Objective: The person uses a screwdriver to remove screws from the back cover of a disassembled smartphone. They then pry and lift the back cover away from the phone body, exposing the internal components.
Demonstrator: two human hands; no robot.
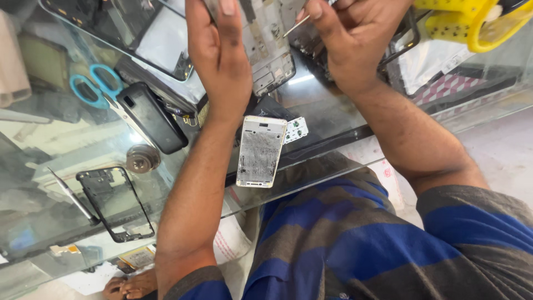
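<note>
My left hand (219, 55) grips an opened phone body (269, 44) with its circuit side showing, raised near the top of the view. My right hand (350, 39) pinches a thin metal tool (297, 26) whose tip meets the phone's upper edge. Below my hands, on the glass counter (327, 105), lies a worn white phone frame (261, 151) beside a small circuit board (296, 129).
A black phone (151, 118), blue-handled scissors (94, 86), a round metal piece (142, 158), a black phone frame (114, 203) and tweezers (72, 195) lie at the left. A yellow plastic tool (472, 22) sits top right. Someone's toes (130, 286) show under the glass.
</note>
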